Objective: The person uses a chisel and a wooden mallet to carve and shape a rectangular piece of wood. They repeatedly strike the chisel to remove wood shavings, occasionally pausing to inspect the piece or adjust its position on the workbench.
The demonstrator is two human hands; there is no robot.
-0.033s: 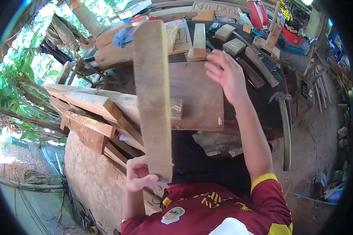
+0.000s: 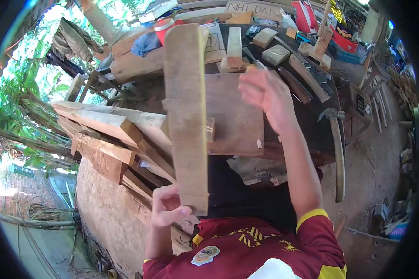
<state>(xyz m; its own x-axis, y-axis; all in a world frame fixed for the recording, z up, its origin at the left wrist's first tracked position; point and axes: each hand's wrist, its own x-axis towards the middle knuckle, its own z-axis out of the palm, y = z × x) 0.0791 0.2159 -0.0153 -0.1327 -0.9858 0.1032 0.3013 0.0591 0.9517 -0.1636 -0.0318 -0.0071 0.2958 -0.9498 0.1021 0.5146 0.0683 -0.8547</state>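
- The plank [image 2: 186, 116] is shifting slightly right, and is standing lengthwise before the body, its far left corner appearing rounded; how much work is remaining, I cannot tell.
- The right hand [image 2: 268, 95] is dropping toward the body, fingers loosely curling; blur is hiding whether it is holding anything.
- The left hand [image 2: 164, 209] is pinching the plank's near end, thumb pressing its face.
- A red container [image 2: 162, 31] is showing more beyond.

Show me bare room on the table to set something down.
The widest patch is on the brown board, between the held plank, small block and right hand. A smaller one lies on the dark tabletop between the right forearm and the hammer. Wood pieces crowd the far side; timber crowds the left.
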